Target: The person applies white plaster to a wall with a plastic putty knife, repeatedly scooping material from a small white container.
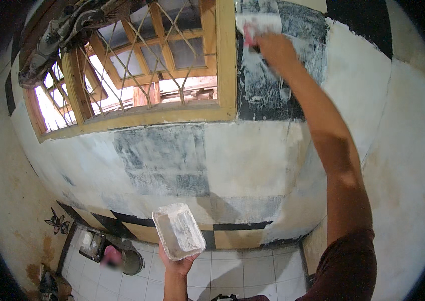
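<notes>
My right hand (276,49) is raised high on the wall beside the window frame. Its fingers are closed around a red-handled painting tool (249,36); motion blur hides whether its head is a brush or a roller. Fresh white paint (265,15) lies above it on a dark, streaky wall panel (305,37). Low in the middle, my left hand (177,262) grips a rectangular, paint-smeared tub (172,241) from below. White paint coats the tub's inside, and it tilts so that its inside shows.
A wooden window (226,65) with metal grilles fills the upper left, with a bundled cloth (47,47) over its corner. Below, a pink item (112,256), a dark bucket (132,262) and a black tray (92,244) stand on the white tiled floor (227,273). Side walls close in left and right.
</notes>
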`<action>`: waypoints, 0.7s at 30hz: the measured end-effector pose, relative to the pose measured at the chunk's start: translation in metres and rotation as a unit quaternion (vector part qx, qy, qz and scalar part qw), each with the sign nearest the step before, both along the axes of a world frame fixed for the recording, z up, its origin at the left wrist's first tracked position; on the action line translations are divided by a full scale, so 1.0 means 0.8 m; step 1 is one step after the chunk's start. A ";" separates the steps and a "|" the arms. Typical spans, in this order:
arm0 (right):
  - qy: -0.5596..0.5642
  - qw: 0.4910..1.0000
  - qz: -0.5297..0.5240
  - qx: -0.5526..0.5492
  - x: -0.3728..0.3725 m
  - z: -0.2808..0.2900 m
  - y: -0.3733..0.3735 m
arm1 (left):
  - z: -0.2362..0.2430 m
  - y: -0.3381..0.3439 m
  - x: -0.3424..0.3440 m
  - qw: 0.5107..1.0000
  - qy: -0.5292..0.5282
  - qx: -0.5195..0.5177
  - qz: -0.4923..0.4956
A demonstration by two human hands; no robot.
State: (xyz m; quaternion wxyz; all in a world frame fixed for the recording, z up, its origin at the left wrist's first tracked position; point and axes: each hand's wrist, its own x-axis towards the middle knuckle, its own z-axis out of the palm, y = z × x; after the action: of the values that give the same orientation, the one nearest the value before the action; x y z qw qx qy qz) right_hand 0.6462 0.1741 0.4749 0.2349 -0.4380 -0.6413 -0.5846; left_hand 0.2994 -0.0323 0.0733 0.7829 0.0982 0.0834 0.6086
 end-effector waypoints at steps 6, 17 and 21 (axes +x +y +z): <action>-0.101 0.993 0.043 -0.034 0.026 -0.257 -0.030 | -0.007 0.007 0.006 0.998 0.032 -0.013 -0.044; 0.034 0.997 -0.021 0.070 0.053 0.099 -0.061 | -0.005 0.006 0.015 0.997 0.017 -0.021 -0.068; 0.113 0.991 -0.077 0.000 0.020 0.131 -0.047 | -0.013 0.006 0.008 0.998 0.006 -0.007 -0.062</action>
State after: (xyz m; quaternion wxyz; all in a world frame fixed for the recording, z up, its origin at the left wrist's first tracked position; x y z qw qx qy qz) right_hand 0.6625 0.1365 0.5801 0.2604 -0.5494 -0.5747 -0.5478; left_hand 0.3056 -0.0276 0.0631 0.8192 0.1015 0.0859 0.5579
